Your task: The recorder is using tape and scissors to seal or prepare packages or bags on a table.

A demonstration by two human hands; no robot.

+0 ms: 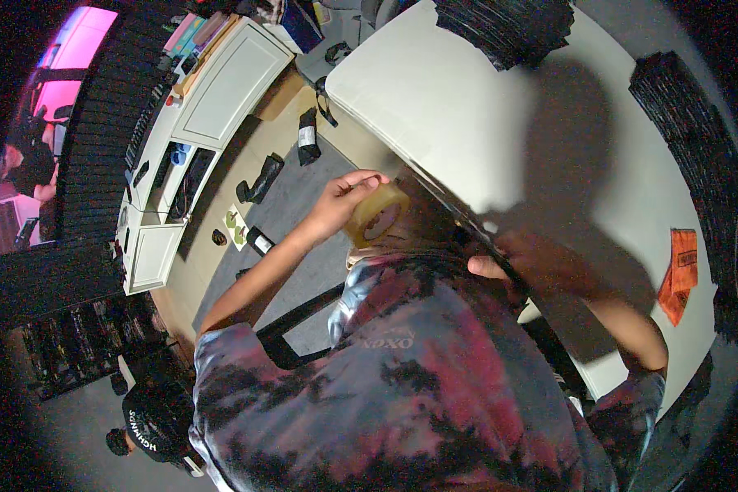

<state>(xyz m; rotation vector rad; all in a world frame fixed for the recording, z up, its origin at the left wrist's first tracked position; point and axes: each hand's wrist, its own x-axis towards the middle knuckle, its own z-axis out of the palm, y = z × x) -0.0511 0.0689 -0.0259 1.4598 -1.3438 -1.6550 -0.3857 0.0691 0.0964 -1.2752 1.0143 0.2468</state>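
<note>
My left hand (342, 201) is closed on a roll of clear, yellowish packing tape (383, 215), thumb and fingers pinching its upper rim. The roll is held over my lap, just short of the white table (422, 78). At the table's near edge lies my right hand (521, 258), its thumb on the near side of the edge and the rest on the tabletop. Deep shadow covers most of that hand, so its fingers are hard to make out.
Stacks of black plastic bags (508, 29) lie along the table's far and right edges. An orange packet (679, 275) sits on the right. Black wrapped parcels (307, 138) lie on the floor near a white cabinet (221, 90). Another person (157, 410) is at lower left.
</note>
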